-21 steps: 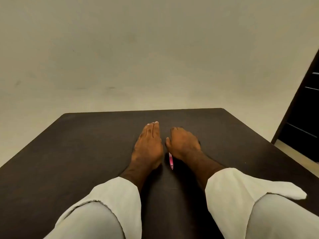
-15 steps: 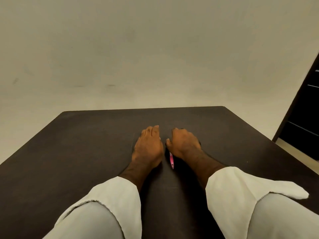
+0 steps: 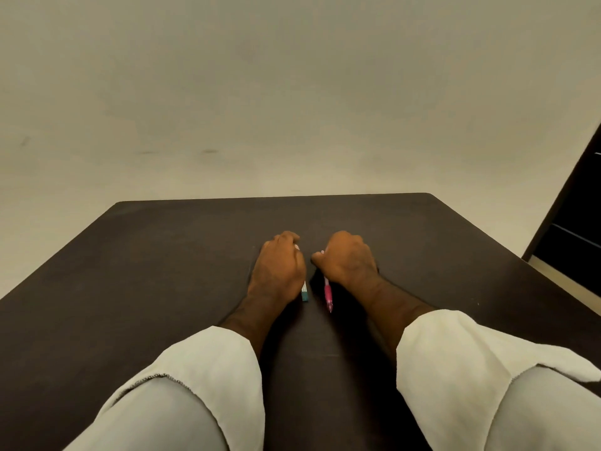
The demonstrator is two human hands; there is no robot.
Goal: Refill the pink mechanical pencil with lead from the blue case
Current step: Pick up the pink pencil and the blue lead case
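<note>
My right hand (image 3: 346,260) is curled around the pink mechanical pencil (image 3: 328,296), whose lower end sticks out below the palm and points toward me. My left hand (image 3: 279,271) is curled over the blue lead case (image 3: 304,291); only the case's near end, white and teal, shows beside the heel of the hand. Both hands rest close together on the dark brown table (image 3: 146,271), knuckles up. The upper ends of the pencil and the case are hidden under the fingers.
The table's far edge runs along a plain pale wall (image 3: 292,92). A dark door or cabinet (image 3: 575,229) stands at the right, past the table's right corner. White sleeves (image 3: 208,379) cover both forearms near the bottom.
My left hand went from lying flat to curled, and the blue case's end now shows beside it. My right hand has closed tighter on the pencil.
</note>
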